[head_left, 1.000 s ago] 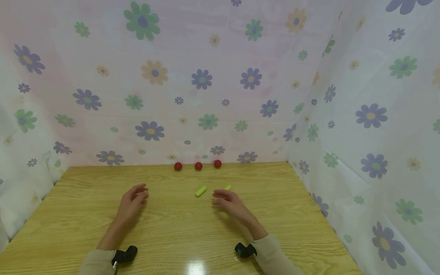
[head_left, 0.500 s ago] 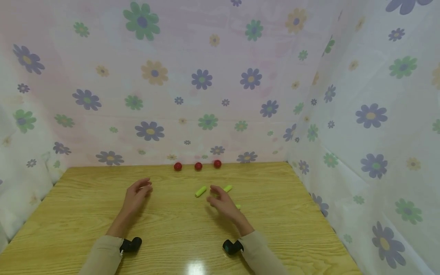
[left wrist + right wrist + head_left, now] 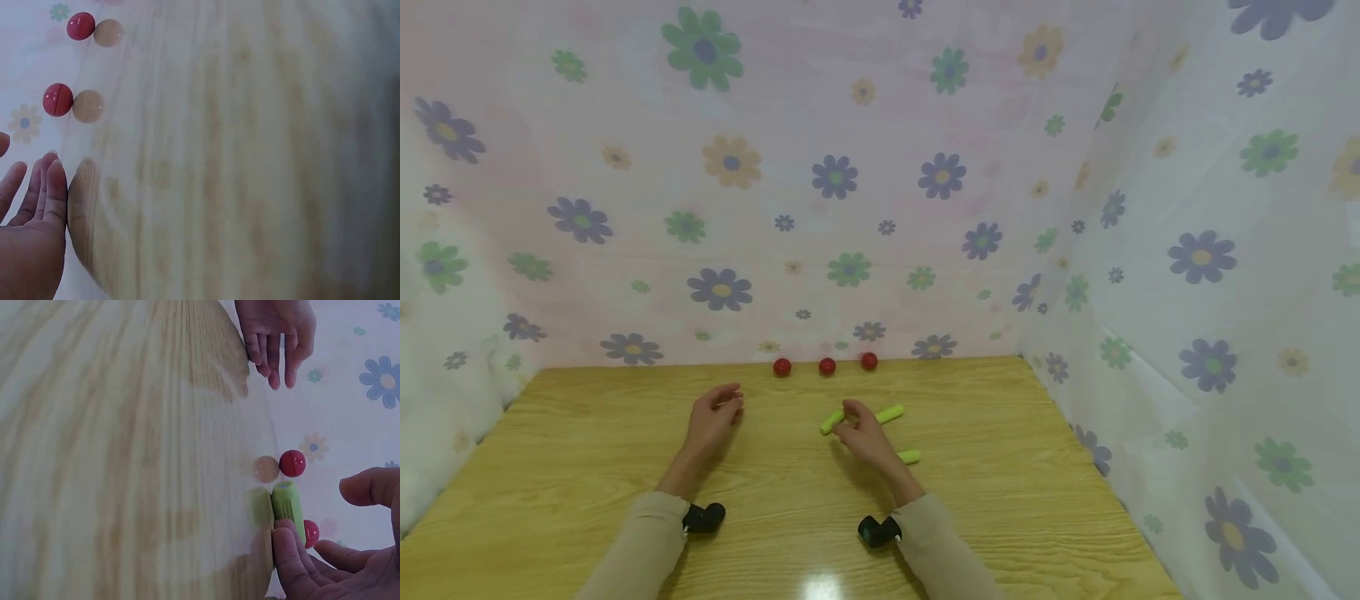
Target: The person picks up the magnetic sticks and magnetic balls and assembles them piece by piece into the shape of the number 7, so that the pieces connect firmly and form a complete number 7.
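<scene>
My right hand [image 3: 867, 440] is at the left yellow-green stick [image 3: 830, 423], partly covering it in the head view. In the right wrist view, the fingers [image 3: 290, 559] lie beside the lower end of that green stick [image 3: 287, 509], while the thumb [image 3: 369, 487] stands well apart. Whether the fingers touch it, I cannot tell. A second stick [image 3: 891, 413] lies just behind the right hand, and a third [image 3: 911, 457] is partly hidden by the wrist. My left hand [image 3: 711, 419] holds nothing over the left-middle of the table; its fingers [image 3: 56, 187] are relaxed in the left wrist view.
Three red balls stand in a row along the table's back edge: a left one [image 3: 782, 367], a middle one [image 3: 827, 366] and a right one [image 3: 869, 361]. Behind the wooden table [image 3: 775, 517] hangs a flower-patterned sheet [image 3: 910, 125], which also runs along both sides.
My right hand has moved left from the right-hand stick to the left one, uncovering the stick at its wrist. My left hand has drifted slightly forward and right. The head view has shifted slightly.
</scene>
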`<action>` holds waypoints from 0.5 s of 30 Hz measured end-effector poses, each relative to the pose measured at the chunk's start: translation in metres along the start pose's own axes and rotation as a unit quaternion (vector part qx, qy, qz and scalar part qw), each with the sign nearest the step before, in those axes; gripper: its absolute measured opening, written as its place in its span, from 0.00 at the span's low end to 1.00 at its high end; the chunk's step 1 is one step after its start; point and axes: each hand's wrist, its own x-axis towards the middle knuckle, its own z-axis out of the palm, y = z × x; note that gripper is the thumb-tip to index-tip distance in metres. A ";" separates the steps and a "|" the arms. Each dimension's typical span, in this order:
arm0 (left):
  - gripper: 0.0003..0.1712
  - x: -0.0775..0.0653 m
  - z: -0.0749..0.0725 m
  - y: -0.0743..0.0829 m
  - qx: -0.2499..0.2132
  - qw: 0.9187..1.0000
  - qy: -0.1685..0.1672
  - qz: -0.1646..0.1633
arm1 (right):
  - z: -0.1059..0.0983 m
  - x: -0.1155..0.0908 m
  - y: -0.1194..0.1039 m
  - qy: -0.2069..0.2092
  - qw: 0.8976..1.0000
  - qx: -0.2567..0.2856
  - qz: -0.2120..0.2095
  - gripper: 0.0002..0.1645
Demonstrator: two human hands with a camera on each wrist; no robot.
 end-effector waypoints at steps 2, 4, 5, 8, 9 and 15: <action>0.24 0.002 0.002 0.000 0.001 1.000 0.006 0.000 | 0.004 0.003 0.000 0.002 1.000 -0.010 0.000 0.36; 0.24 0.005 0.004 0.001 0.008 1.000 0.011 0.006 | 0.006 0.005 0.000 0.003 1.000 -0.015 -0.001 0.35; 0.24 0.008 0.005 0.002 0.012 1.000 0.012 0.010 | 0.007 0.007 0.000 0.004 1.000 -0.016 -0.002 0.35; 0.24 0.018 0.008 0.004 0.020 0.999 0.020 0.018 | 0.009 0.010 0.002 0.007 1.000 -0.023 -0.013 0.34; 0.24 0.022 0.009 0.005 0.017 0.999 0.024 0.018 | 0.009 0.011 0.002 0.007 0.999 -0.028 -0.017 0.34; 0.23 0.041 0.013 0.006 -0.011 0.999 0.048 0.019 | 0.011 0.014 0.003 0.004 0.998 -0.058 -0.021 0.33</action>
